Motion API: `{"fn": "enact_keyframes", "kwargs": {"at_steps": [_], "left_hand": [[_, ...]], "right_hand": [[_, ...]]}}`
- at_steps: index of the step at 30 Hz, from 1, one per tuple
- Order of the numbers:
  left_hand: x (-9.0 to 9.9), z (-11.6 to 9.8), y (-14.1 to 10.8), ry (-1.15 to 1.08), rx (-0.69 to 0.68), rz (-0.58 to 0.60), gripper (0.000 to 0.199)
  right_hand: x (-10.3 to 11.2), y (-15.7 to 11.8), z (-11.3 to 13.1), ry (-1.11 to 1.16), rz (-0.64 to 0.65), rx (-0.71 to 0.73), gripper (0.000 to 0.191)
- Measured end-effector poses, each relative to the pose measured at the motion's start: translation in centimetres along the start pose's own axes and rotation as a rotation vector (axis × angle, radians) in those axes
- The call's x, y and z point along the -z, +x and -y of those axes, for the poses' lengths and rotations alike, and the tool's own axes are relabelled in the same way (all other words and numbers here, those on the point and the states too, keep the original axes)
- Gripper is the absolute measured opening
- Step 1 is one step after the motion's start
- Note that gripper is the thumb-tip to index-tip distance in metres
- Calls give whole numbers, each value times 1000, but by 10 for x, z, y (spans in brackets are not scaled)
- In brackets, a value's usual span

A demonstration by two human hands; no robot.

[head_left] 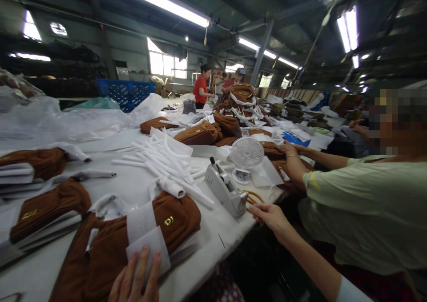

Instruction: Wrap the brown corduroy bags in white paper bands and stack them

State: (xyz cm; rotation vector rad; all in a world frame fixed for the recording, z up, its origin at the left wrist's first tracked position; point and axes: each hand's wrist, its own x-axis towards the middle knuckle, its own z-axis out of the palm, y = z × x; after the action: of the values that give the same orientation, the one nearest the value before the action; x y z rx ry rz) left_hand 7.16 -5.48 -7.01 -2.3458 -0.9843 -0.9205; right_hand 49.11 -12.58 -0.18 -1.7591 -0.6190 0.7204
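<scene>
My left hand [138, 273] lies with fingers spread on a white foam sheet [150, 244], pressing it against a brown fabric bag [106, 239]. Another white strip [140, 222] wraps around the bag beside a gold emblem. White wrapping covers the bag's handle [110, 204]. At the table edge my right hand [271, 217] pinches its thumb and fingers together by the front end of a grey tape dispenser [227, 191]. Whatever is between those fingertips is too small to make out. Just behind them is a yellow cord [255, 197].
White foam tubes [167, 159] lie piled behind the bag. A small white fan [247, 153] stands beside the dispenser. More brown bags [50, 208] lie left, with a heap [243, 102] farther back. A co-worker in a light green shirt [360, 204] handles brown bags at right.
</scene>
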Motion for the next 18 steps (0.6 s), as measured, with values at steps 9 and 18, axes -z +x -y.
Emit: {"fn": "enact_keyframes", "kwargs": {"at_steps": [9,18], "left_hand": [[13,-5,5,-166,100,108,62],[23,-6,7,-190,139,194,59]], "right_hand": [[-10,24,-16,-305,-104,152,43],[11,-4,-6,-527,-80,205,29]]}}
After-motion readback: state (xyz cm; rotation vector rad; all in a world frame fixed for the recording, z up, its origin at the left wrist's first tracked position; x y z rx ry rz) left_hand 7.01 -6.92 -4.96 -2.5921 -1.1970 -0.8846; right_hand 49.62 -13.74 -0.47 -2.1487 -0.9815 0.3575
